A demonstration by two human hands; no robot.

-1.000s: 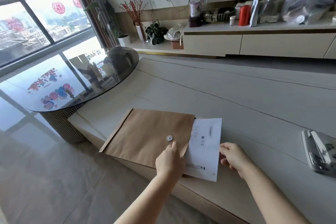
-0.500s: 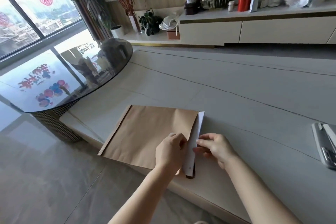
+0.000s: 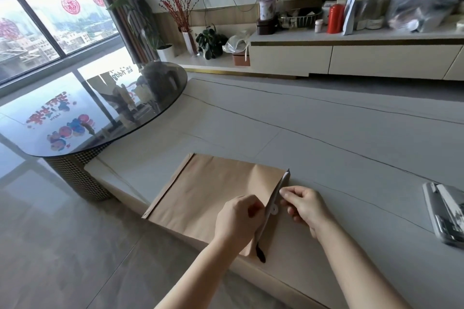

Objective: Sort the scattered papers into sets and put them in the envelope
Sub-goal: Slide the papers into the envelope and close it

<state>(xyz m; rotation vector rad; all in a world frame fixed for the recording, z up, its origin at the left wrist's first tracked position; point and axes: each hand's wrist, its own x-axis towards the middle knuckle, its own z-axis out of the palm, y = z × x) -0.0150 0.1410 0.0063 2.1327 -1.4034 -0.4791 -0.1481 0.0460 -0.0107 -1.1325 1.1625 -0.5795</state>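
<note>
A brown envelope [image 3: 213, 193] lies flat on the pale stone table [image 3: 339, 158], its mouth at the right end. The flap [image 3: 275, 198] with a white round button stands raised on edge. My left hand [image 3: 238, 218] rests on the envelope by the mouth, fingers curled at the flap's left side. From the right, my right hand [image 3: 303, 206] pinches the flap's edge between thumb and fingers. Only a thin pale edge of the white papers shows at the mouth; the rest are hidden inside.
A grey stapler-like device [image 3: 447, 213] lies at the table's right edge. A round dark glass side table [image 3: 100, 118] stands to the left. A low cabinet [image 3: 351, 57] with jars and bags runs along the far wall. The table's front edge is just under my wrists.
The white sheets that stuck out of the envelope's mouth have slid inside. The flap has been lifted upright between both hands.
</note>
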